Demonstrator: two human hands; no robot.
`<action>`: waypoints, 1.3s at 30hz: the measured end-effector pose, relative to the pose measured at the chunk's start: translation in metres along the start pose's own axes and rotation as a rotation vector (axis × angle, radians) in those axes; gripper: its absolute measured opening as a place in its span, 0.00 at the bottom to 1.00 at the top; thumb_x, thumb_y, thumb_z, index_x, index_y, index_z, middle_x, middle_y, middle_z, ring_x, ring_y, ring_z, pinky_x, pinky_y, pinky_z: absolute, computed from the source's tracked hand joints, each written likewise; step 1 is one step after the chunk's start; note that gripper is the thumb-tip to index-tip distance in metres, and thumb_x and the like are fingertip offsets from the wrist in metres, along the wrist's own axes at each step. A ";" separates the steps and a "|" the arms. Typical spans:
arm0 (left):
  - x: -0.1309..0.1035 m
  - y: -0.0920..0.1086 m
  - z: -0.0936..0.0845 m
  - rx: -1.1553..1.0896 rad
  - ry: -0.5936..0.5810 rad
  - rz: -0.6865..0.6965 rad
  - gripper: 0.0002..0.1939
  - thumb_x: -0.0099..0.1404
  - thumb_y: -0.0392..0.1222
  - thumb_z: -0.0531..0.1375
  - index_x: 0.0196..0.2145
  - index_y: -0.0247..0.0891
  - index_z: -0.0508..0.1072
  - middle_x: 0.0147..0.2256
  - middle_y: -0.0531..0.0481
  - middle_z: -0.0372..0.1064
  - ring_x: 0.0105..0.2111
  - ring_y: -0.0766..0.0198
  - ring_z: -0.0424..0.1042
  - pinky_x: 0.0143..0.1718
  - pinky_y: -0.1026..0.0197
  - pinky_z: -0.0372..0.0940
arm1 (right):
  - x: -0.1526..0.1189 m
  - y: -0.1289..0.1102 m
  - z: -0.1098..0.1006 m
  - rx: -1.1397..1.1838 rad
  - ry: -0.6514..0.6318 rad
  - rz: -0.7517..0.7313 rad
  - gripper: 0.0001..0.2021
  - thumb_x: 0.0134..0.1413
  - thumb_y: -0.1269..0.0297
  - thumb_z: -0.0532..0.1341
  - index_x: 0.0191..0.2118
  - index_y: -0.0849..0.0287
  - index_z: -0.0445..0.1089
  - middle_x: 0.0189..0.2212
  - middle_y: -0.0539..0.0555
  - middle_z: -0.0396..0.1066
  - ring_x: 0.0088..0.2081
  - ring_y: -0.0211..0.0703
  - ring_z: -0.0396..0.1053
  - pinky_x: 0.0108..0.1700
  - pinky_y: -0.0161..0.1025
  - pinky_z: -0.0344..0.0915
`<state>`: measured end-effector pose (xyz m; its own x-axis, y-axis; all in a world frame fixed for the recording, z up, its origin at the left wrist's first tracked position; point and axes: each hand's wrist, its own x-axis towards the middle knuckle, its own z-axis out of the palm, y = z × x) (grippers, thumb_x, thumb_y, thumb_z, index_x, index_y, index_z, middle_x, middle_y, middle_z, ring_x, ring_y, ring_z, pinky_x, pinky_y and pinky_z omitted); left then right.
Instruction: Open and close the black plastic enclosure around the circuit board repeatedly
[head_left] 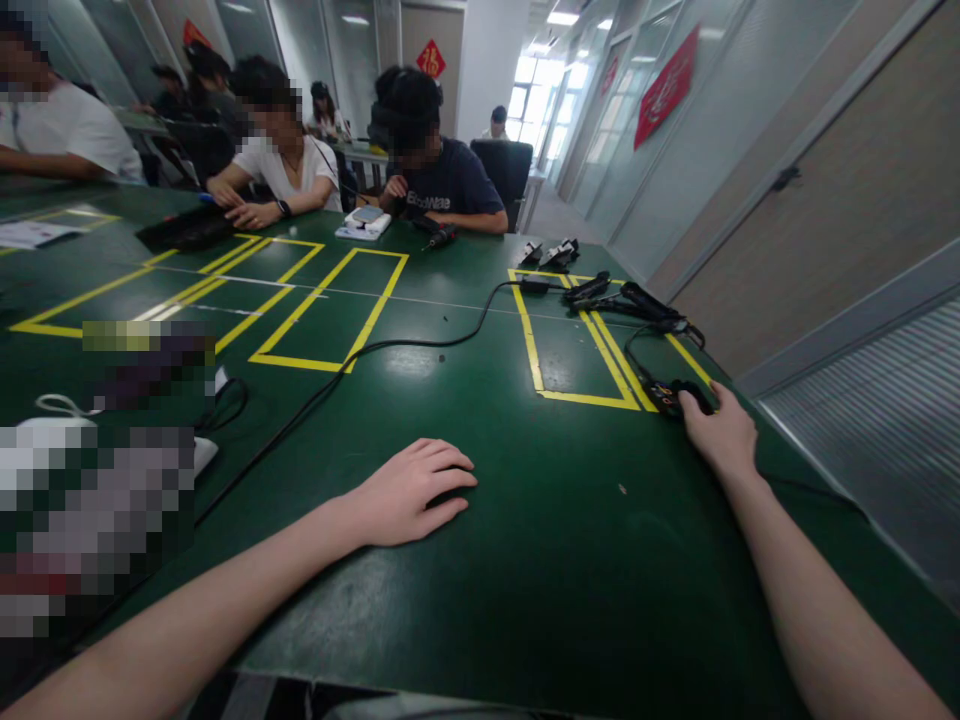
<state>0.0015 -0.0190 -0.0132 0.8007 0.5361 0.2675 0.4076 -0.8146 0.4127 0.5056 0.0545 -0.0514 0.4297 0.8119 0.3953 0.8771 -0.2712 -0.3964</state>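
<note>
My left hand lies palm down on the green tabletop, fingers stretched out and holding nothing. Toward the table's right edge, my right hand grips a small black device, thumb on the near side and fingers around the far side. Part of that device is hidden by the hand, and its exact kind is unclear. A thin cable runs from it up to black folded metal-looking parts lying beyond. A black cable crosses the table and meets a small black box.
Yellow tape rectangles mark the table. At the left lie a dark pouch-like item and blurred objects. Small black-and-white parts stand at the far edge. Across the table, people sit working near a red-black tool and a white device.
</note>
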 end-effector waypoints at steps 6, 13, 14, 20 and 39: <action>0.000 -0.001 0.000 -0.003 0.007 0.002 0.12 0.77 0.44 0.57 0.52 0.39 0.77 0.53 0.42 0.75 0.55 0.53 0.73 0.59 0.49 0.66 | -0.013 -0.032 -0.018 0.060 0.026 -0.035 0.38 0.50 0.48 0.65 0.65 0.61 0.65 0.52 0.66 0.74 0.58 0.71 0.69 0.56 0.60 0.68; 0.000 0.000 -0.001 0.004 0.005 -0.001 0.11 0.77 0.43 0.58 0.50 0.39 0.78 0.54 0.42 0.75 0.55 0.53 0.73 0.59 0.49 0.66 | -0.012 -0.034 -0.025 0.041 0.129 -0.040 0.27 0.51 0.47 0.64 0.52 0.60 0.72 0.42 0.63 0.73 0.47 0.66 0.72 0.48 0.55 0.70; 0.000 0.001 -0.001 0.004 0.006 -0.001 0.11 0.77 0.43 0.57 0.50 0.39 0.78 0.54 0.42 0.75 0.55 0.53 0.73 0.59 0.49 0.66 | -0.012 -0.034 -0.024 0.039 0.122 -0.034 0.25 0.52 0.46 0.64 0.50 0.59 0.73 0.40 0.62 0.74 0.45 0.65 0.73 0.47 0.54 0.70; 0.000 0.001 -0.001 0.013 0.003 -0.006 0.11 0.77 0.43 0.58 0.50 0.39 0.78 0.54 0.42 0.75 0.55 0.53 0.72 0.59 0.49 0.66 | -0.014 -0.039 -0.021 -0.007 0.018 -0.020 0.18 0.55 0.49 0.62 0.45 0.55 0.76 0.40 0.61 0.78 0.42 0.62 0.75 0.43 0.52 0.68; 0.000 0.000 -0.002 0.019 -0.012 -0.005 0.11 0.77 0.42 0.57 0.50 0.39 0.78 0.54 0.42 0.75 0.55 0.52 0.73 0.59 0.48 0.66 | -0.009 -0.042 -0.019 -0.138 -0.138 -0.143 0.16 0.55 0.57 0.59 0.47 0.56 0.74 0.40 0.61 0.77 0.39 0.58 0.74 0.34 0.46 0.64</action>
<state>0.0004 -0.0188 -0.0118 0.8039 0.5374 0.2549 0.4195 -0.8161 0.3974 0.4693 0.0489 -0.0229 0.2738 0.9075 0.3185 0.9521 -0.2089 -0.2233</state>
